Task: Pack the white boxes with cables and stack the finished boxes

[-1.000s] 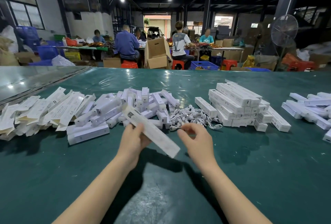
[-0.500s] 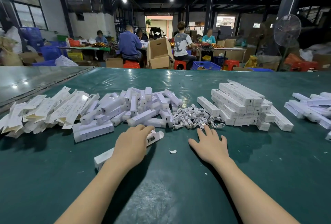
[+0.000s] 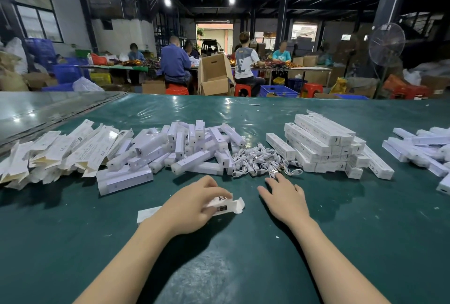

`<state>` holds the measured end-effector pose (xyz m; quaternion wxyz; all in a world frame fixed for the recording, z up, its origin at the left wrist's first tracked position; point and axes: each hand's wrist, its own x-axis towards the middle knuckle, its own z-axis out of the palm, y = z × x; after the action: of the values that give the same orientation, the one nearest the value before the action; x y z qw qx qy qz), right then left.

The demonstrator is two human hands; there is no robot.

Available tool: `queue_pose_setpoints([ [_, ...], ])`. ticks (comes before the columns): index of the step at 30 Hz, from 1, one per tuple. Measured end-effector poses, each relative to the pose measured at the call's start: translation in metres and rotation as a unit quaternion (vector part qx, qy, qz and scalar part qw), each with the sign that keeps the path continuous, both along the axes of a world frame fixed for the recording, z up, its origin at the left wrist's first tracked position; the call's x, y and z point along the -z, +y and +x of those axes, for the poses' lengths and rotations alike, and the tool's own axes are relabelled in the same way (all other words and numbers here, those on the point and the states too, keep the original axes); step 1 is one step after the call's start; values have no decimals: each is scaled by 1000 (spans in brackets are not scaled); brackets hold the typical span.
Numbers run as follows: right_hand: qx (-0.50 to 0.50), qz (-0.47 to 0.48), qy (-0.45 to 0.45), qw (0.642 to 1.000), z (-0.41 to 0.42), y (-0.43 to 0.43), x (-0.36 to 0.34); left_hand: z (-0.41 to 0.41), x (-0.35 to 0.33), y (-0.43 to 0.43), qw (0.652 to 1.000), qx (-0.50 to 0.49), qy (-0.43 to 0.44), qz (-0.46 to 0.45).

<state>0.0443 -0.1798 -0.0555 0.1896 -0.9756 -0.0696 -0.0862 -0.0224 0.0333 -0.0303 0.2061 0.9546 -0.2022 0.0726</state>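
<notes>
Head view: left hand (image 3: 190,202) grips open-flapped white box (image 3: 229,205) flat on surface (image 3: 365,243), right hand (image 3: 283,196) spread, fingertips at cable pile (image 3: 260,161), so best pick 1 cable only, keep box pinned w/ flap end clear.

Single head-worn wide-angle view, set close above the near edge of the green table (image 3: 389,230), faced forward and down across it.

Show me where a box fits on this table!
Bare green table lies beside both forearms and right of the right hand, this side of the stacked boxes; also the far strip behind the piles. Crowded: the middle row of flat cartons, loose boxes and cables, and the open box the left hand grips.
</notes>
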Motion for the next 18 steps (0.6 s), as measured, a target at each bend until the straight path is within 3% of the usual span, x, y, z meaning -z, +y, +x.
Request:
queue_pose_setpoints([
  [5,24,225,-80,971,0,-11,-1,0,5,-11,998,12,-8,60],
  [7,17,161,-44,986,3,-9,1,0,6,-15,997,13,-7,71],
  [10,19,-22,33,999,4,-3,4,-2,4,-19,997,17,4,71],
  [12,24,-64,40,997,5,1,3,-3,2,-21,997,22,5,77],
  [18,-5,99,-67,993,-8,-4,-4,-3,3,-21,996,51,-31,71],
])
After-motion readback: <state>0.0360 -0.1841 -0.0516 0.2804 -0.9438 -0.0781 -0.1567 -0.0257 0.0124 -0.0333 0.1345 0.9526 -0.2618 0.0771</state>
